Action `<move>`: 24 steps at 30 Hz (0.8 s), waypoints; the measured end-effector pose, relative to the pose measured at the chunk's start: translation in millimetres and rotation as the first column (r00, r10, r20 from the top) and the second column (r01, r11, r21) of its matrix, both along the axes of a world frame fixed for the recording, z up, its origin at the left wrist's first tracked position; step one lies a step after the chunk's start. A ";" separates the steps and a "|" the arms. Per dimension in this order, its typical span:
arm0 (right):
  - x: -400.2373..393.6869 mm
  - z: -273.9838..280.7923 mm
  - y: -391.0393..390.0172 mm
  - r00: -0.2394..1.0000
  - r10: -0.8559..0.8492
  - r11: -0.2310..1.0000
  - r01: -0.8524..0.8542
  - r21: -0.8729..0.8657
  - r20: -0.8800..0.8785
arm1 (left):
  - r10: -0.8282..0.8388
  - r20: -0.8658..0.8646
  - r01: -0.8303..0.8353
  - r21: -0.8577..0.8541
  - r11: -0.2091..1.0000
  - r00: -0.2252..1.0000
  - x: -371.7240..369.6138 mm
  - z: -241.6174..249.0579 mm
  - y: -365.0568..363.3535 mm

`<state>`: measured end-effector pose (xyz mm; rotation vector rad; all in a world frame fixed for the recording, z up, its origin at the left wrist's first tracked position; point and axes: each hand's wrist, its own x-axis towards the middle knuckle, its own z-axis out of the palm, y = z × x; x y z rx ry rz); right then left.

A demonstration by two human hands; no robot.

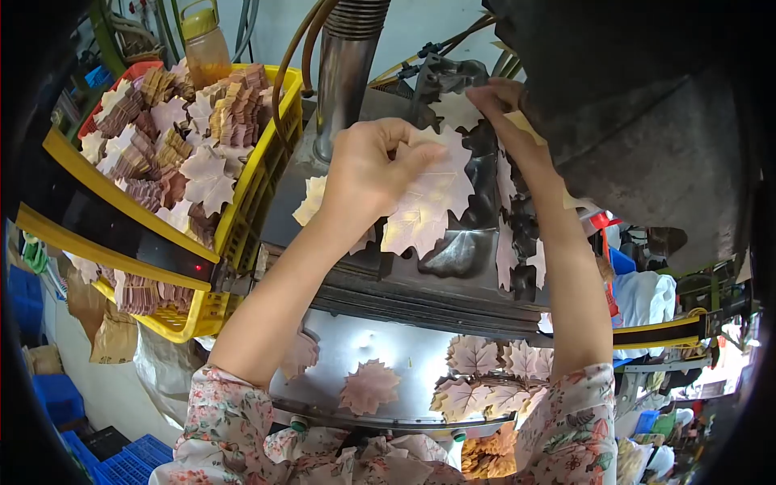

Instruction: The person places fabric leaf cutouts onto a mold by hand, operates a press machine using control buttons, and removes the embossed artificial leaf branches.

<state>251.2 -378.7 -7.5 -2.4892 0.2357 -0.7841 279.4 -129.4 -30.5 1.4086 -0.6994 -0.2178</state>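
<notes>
My left hand (368, 166) is closed, pinching a large pale pink and yellow leaf-shaped piece (428, 198) between thumb and fingers. This piece hangs tilted over a dark metal mould (461, 255) with leaf-like hollows. At the back of the mould, my right hand (503, 95) reaches in beside the dark raised plate, which hides part of it. Its fingertips close at the edge of another pale leaf-shaped piece (457, 111). Smaller leaf pieces (505, 255) lie along the mould's right side. Partly behind my left wrist, a yellowish leaf piece (309, 202) rests on the metal bed.
Stacks of leaf pieces fill a yellow crate (242, 190) at the left, where a yellow-lidded bottle (204, 44) stands. A dark plate (638, 121) overhangs at the right. A metal post (343, 89) rises behind. More leaves (370, 386) lie on the shiny front shelf (412, 347).
</notes>
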 end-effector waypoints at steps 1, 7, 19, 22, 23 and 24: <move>0.6 -3.9 0.9 1.000 0.014 1.000 -0.014 -0.003 -0.003 | 0.004 0.001 -0.004 0.012 1.000 1.000 0.9 -0.1 0.0; -24.2 -27.8 -14.1 1.000 0.028 1.000 -0.028 -0.008 0.000 | 0.094 0.080 -0.100 0.074 0.992 0.992 -9.7 12.8 1.6; -70.4 5.7 67.2 0.980 0.159 0.974 -0.176 0.140 0.122 | 0.120 0.067 -0.125 0.077 0.989 0.991 -11.9 9.3 25.3; -86.6 30.2 96.8 0.980 0.194 0.946 -0.176 0.273 -0.038 | 0.131 0.129 -0.143 0.089 0.986 0.983 -12.5 7.5 26.8; -91.3 32.9 102.2 0.969 0.219 0.928 -0.171 0.332 -0.112 | 0.130 0.127 -0.143 0.096 0.985 0.983 -11.6 6.8 29.3; -96.0 30.9 103.1 0.969 0.220 0.926 -0.172 0.335 -0.110 | 0.145 0.098 -0.155 0.106 0.982 0.985 -8.2 5.7 34.0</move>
